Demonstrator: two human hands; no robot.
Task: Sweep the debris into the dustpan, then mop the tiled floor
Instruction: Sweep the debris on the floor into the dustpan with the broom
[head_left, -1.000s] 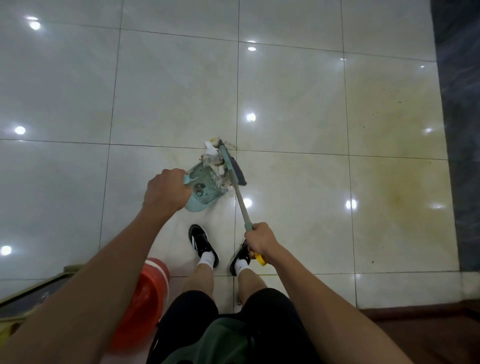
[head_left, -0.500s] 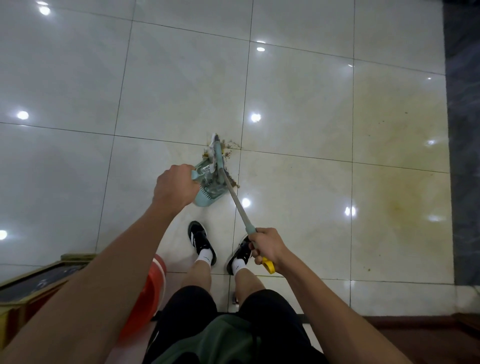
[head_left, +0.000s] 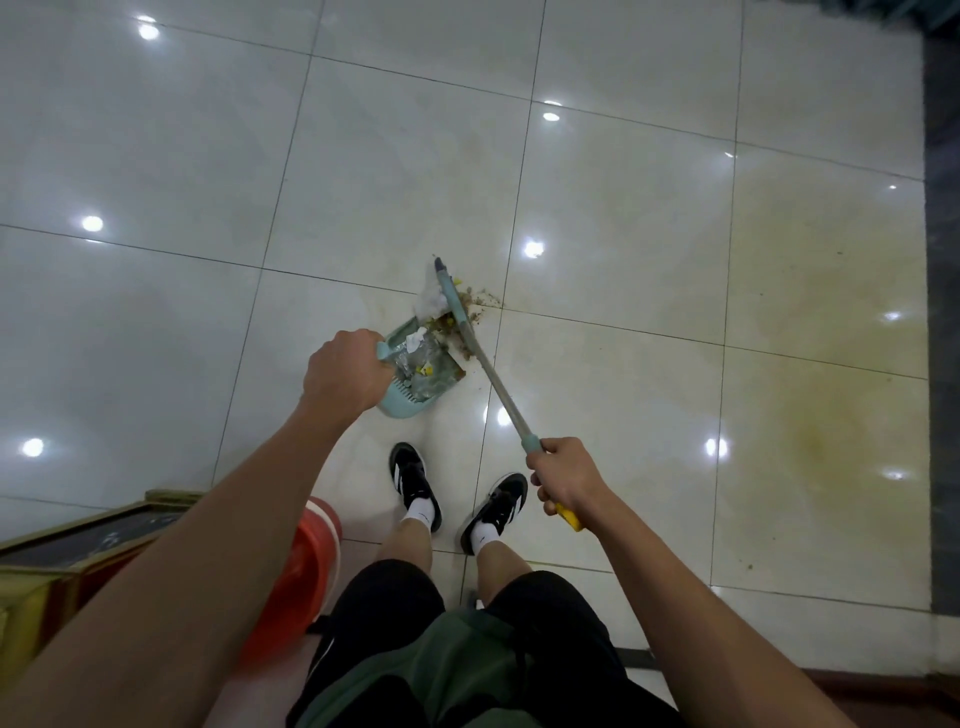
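A pale teal dustpan (head_left: 415, 384) rests on the glossy tiled floor (head_left: 623, 364), holding crumpled wrappers and bits of paper. My left hand (head_left: 343, 376) grips its handle at the pan's left. My right hand (head_left: 566, 478) holds the broom handle (head_left: 504, 395) near its yellow end. The broom head (head_left: 452, 306) stands just beyond the pan's mouth. White paper and brown crumbs of debris (head_left: 475, 304) lie around the broom head, some at the pan's lip.
A red bucket (head_left: 296, 577) stands by my left leg, with a yellow-framed box (head_left: 67, 551) left of it. My two black shoes (head_left: 415, 483) are just behind the dustpan. A yellowish stain (head_left: 795, 332) covers the right tiles. A dark wall strip (head_left: 943, 312) bounds the right side.
The broom head has swung away from the pan to the far side of the debris, and the handle now leans further right. The dustpan stays on the floor in my left hand.
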